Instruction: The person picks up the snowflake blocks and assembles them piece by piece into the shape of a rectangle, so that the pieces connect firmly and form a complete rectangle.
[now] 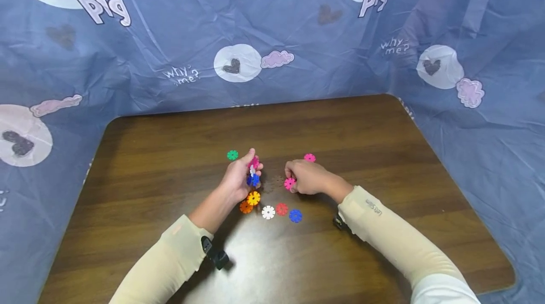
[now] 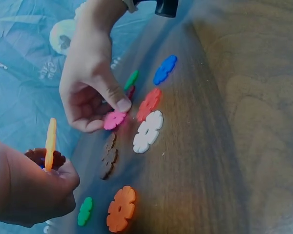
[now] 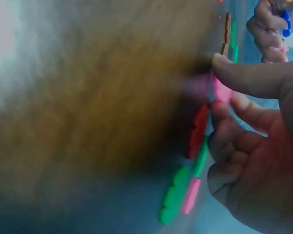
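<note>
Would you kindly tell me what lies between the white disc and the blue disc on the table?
The red disc lies between the white disc and the blue disc, as the head view shows.

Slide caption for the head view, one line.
Left grip holds coloured notched discs; right grip pinches a pink disc over a wooden table.

Counter (image 1: pixel 362 129): wood-grain, semi-gloss, catches glare fr. where I stand. Flower discs (image 2: pixel 122 217): look plastic, smooth, mostly matt. Backdrop (image 1: pixel 298 11): creased cloth, slt sheen. Sleeves (image 1: pixel 396 233): thin matt fabric. L wrist unit (image 1: pixel 220 259): hard plastic by looks, dull.
</note>
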Tool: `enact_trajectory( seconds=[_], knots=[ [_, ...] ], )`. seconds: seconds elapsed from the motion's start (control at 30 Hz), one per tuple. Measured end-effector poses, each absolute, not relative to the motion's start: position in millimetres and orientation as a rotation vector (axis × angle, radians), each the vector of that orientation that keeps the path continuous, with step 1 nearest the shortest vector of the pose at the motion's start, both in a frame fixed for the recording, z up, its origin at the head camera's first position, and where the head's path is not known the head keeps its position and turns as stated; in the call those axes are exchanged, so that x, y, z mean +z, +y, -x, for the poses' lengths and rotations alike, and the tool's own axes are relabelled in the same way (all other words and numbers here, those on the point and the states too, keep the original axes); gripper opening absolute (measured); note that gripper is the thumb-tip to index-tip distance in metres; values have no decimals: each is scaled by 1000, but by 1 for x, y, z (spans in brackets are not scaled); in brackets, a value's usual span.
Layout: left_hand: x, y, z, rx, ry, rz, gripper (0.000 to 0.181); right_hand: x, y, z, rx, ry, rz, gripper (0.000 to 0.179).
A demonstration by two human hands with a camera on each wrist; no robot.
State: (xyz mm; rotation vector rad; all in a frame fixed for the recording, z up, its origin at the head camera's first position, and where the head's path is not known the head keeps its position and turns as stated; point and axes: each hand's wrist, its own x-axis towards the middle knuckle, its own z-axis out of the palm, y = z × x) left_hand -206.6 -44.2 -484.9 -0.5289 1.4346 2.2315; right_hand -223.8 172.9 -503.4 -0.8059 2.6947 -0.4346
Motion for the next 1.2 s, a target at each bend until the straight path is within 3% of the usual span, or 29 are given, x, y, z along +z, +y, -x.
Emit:
enact_trajectory(
  seconds=[0.13, 0.27, 0.5, 0.83, 1.2],
  knots=[
    [-486, -45, 206, 2201, 1462, 551, 48, -505, 174, 233, -718, 2664, 755, 25],
    [-487, -46, 206, 2198, 1485, 550, 50, -501, 162, 247, -1204, 2577, 547, 12],
    [-489, -46, 201, 2200, 1499, 528, 46, -498, 125, 263, -1821, 2306, 147, 23],
    [-493, -41, 193, 2296, 1423, 431, 30, -499, 107, 260, -1970, 2162, 98, 22],
    [-498, -36, 190, 2373, 1513, 417, 32, -496, 105, 260, -1922, 2183, 218, 20]
  ],
)
